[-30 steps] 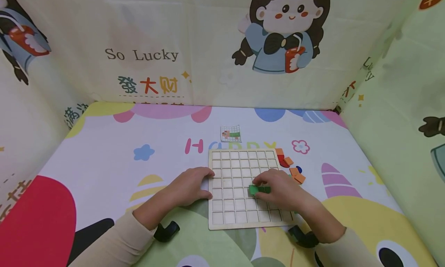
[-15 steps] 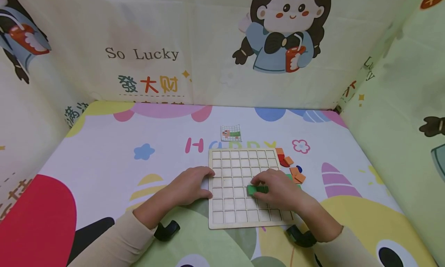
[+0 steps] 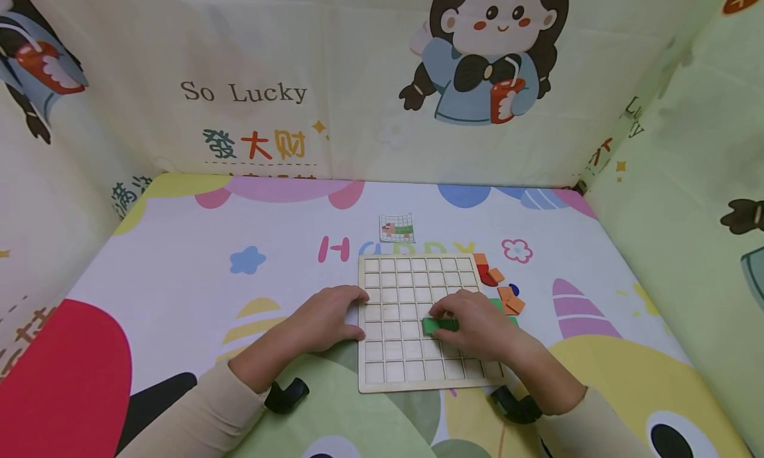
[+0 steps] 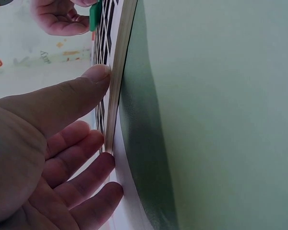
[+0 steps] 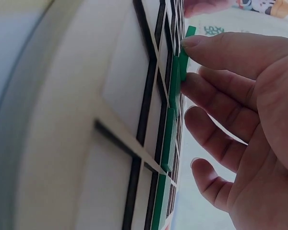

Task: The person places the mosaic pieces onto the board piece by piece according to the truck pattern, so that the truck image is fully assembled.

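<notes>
A flat wooden grid board (image 3: 394,372) lies in front of me. My left hand (image 3: 322,322) rests at its left edge; in the left wrist view the thumb (image 4: 96,74) touches the rim and the fingers are loosely extended along it. My right hand (image 3: 486,325) is over the board's right half, pinching a small green square tile (image 5: 184,60) between thumb and fingertips. Below that tile, several green tiles (image 5: 169,139) sit in a row in the grid cells. In the head view the right hand hides most of this row, and the held tile (image 3: 428,326) shows at its left end.
Orange tiles (image 3: 512,304), a red piece (image 3: 487,277) and a dark blue piece (image 3: 514,290) lie beside the board's right edge. More green (image 3: 497,303) shows just behind the right hand. A small picture card (image 3: 396,229) with a gridded pattern lies beyond the board.
The right hand has shifted slightly left along the row with the green tile in its fingertips. The left hand has stayed at the board's edge.
</notes>
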The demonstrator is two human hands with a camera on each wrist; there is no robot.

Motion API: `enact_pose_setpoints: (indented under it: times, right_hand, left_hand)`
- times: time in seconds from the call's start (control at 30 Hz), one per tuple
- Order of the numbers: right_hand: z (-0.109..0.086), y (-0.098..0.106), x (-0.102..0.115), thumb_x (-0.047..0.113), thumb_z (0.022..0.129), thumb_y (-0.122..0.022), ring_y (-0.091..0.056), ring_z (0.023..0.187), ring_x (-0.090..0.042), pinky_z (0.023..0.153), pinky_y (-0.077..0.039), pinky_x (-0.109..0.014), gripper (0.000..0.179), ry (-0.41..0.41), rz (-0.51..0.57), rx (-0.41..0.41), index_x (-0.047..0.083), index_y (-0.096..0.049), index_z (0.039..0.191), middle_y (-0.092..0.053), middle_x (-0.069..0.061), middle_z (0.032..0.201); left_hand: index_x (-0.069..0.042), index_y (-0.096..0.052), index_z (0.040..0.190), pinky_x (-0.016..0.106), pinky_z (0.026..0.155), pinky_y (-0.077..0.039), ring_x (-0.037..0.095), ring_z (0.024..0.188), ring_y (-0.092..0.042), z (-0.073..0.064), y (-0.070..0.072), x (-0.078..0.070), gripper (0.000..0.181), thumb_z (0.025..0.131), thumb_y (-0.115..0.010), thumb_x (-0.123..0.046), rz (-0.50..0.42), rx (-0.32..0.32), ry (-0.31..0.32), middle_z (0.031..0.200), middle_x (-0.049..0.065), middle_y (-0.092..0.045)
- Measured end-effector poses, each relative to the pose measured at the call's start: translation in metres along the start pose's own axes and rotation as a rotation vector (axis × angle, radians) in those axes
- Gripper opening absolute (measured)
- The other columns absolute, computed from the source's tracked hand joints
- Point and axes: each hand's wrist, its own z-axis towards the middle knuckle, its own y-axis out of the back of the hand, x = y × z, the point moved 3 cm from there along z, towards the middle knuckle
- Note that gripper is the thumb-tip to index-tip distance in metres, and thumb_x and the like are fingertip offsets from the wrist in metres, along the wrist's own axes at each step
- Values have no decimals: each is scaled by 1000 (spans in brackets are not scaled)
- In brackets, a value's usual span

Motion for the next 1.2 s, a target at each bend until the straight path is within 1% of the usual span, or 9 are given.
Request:
enact_pose_setpoints:
  times: [0.17,0.4,0.77,1.2]
  right_hand:
    - [1,0,1,20,85,-80,-55,86,-13,79,-50,-36,18,-7,-1,2,15,-73,101,-65,10,93]
    - [2,-1,3,21,85,-80,-57,90,-14,82,-51,-38,20,-3,-13,12,14,-74,103,-68,9,96]
    - [2,-3,1,21,85,-81,-57,89,-14,80,-51,-36,21,-9,1,5,14,-74,103,-67,9,96]
    - [1,-2,3,21,84,-82,-57,87,-14,78,-51,-36,21,-7,-4,-7,14,-74,102,-67,9,94]
  left_hand:
    - [-3,-63,125,40,102,-45,25,116,-57,0,0,0,53,79,-87,-16,3,0,4,124,7,-63]
    - [-4,-63,125,40,101,-46,26,115,-57,0,0,0,53,79,-87,-16,5,-2,5,123,6,-64]
    - [-4,-63,125,40,103,-45,24,118,-57,0,0,1,53,79,-87,-16,4,-8,0,125,6,-63]
    - [-4,-64,124,40,101,-46,24,115,-58,0,0,0,52,78,-87,-15,-8,-12,10,123,5,-64]
